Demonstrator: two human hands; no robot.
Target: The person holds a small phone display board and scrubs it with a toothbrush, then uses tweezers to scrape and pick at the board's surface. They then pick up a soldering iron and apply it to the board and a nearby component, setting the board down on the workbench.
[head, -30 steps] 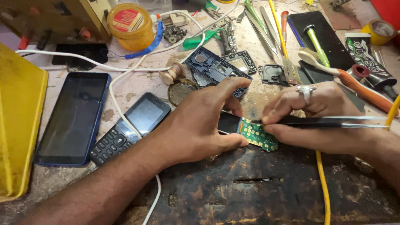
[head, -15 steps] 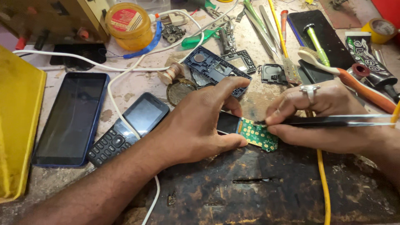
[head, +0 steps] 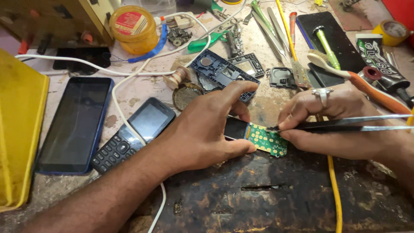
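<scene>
A small green circuit board with gold contact pads and a dark screen at one end (head: 264, 139) lies on the worn, dark-stained table (head: 267, 203), near its middle. The left hand (head: 207, 129) curls over the screen end of the board, thumb pressed against the near edge and fingers arched over the far edge, so it pinches the board in place. The right hand (head: 340, 125), wearing a silver ring, sits just to the right of the board, its fingers pressed together around slim metal tweezers (head: 345, 125); the tweezer tip touches the top edge of the green part.

Left of the board, partly under the left wrist, lies a dark keypad phone (head: 133, 133), and further left a larger black touchscreen phone in a blue case (head: 75, 123), just beside a yellow plastic tray (head: 19, 129). A white cable (head: 116, 82) runs between the two phones. Behind the board lie a dark blue phone back frame (head: 220, 71) and smaller black frame parts (head: 282, 77). Far behind and to the left of the board stands a round yellow tub with a red circular label on its lid (head: 131, 28). To the far right of the board lies a black rectangular tube with white print (head: 377, 56), and behind that a yellow tape roll (head: 390, 32). An orange-handled toothbrush (head: 358, 80) lies just behind the right hand.
</scene>
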